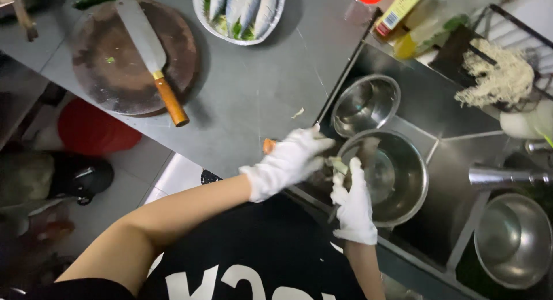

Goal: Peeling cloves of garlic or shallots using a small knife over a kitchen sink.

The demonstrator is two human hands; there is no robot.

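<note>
Both my hands wear white gloves and meet over the rim of a large steel bowl (412, 187) standing in the sink. My left hand (291, 160) is closed, and a small orange end (269, 145) pokes out behind its palm. My right hand (352, 205) grips a grey fish-like piece (367, 152) that reaches up over the bowl, with a pale green scrap (336, 164) between the two hands. What the orange end belongs to is hidden by the glove.
A round wooden board (109, 75) carries a cleaver (147, 43) with a wooden handle. A plate of whole fish (241, 9) stands at the counter's far edge. A smaller steel bowl (365, 104), another bowl (512, 239), a tap (507, 176) and a rack (498, 75) surround the sink.
</note>
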